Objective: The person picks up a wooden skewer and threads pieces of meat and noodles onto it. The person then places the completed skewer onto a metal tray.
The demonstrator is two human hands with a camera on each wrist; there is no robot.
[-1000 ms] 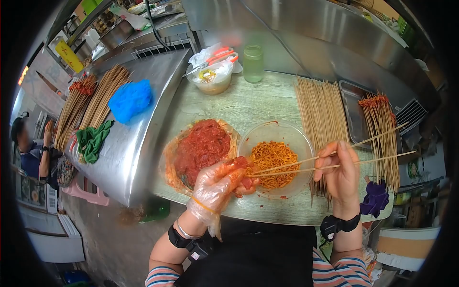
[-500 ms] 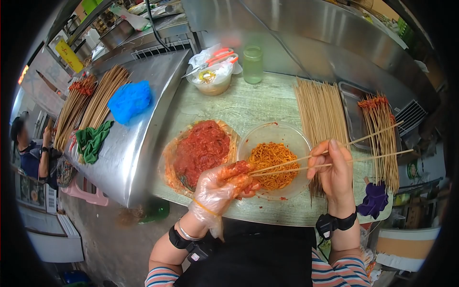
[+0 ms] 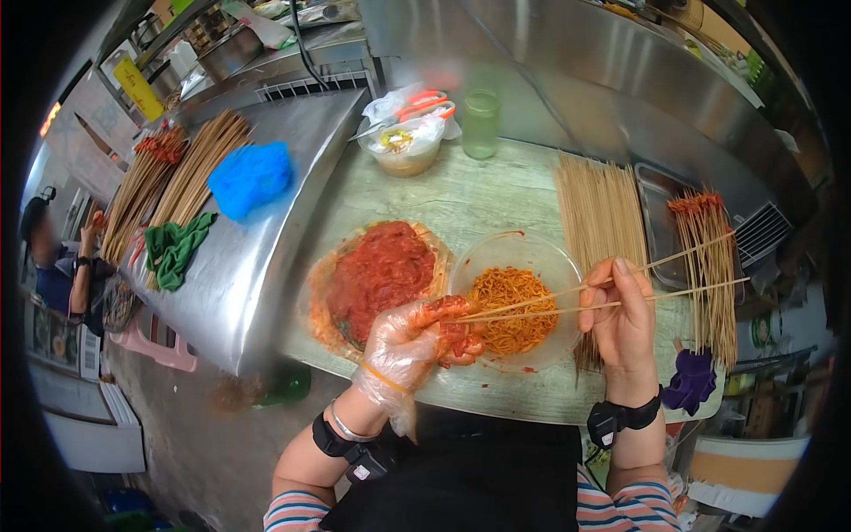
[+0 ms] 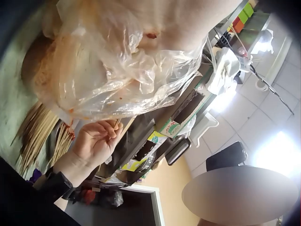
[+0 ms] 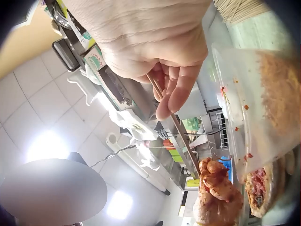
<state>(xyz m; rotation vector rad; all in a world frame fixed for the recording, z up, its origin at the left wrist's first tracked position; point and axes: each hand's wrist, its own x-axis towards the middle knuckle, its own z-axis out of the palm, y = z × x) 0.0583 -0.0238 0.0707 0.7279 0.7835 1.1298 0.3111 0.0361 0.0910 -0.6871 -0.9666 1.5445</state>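
My left hand [image 3: 394, 346], in a clear plastic glove smeared red, pinches the ends of two thin bamboo skewers [image 3: 700, 287] along with some red, sauce-coated meat [image 3: 456, 332]. My bare right hand [image 3: 625, 324] grips both skewers farther along, their other ends fanning out to the right. In the right wrist view, a skewer [image 5: 181, 132] runs from the right fingers to the stained left fingertips [image 5: 214, 176]. Beneath the skewers stands a clear plastic bowl [image 3: 496, 251] of orange shreds [image 3: 510, 324]. A pile of red minced-looking meat [image 3: 381, 275] lies on plastic beyond the left hand.
Bare skewers [image 3: 603, 213] lie in a row at the right, beside a metal tray [image 3: 651, 213] and red-tipped skewers [image 3: 705, 284]. A tub with scissors [image 3: 412, 160] and a green jar [image 3: 480, 124] stand behind. More skewers [image 3: 199, 168] lie left; another person [image 3: 58, 266] is there.
My right hand has come a little closer to the left, and the skewer ends sit deeper among the gloved fingers. The head view has shifted slightly.
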